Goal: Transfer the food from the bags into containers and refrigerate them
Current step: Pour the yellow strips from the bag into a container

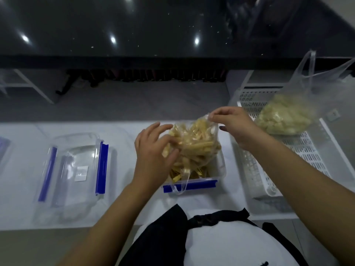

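Clear plastic dominates this view down onto a white desk point(119, 208), where we are tipping a thin bag of yellow food strips point(194, 144) over an open container with blue clips point(194, 184) at the centre. Our right hand point(233, 123) pinches the bag's upturned bottom corner and lifts it, which we judge lets the strips slide out through the mouth hanging into the container below. Our left hand point(153, 152) grips the bag's side with curled fingers, seemingly to steady and squeeze the contents downward; some strips already lie in the container. To the left, well apart, sits a second clear container point(75, 169), apparently waiting to be filled. At right, a white slotted basket point(288, 169) holds a second bag of pale food chunks point(284, 116). We count two bags, two containers, one basket and two hands.
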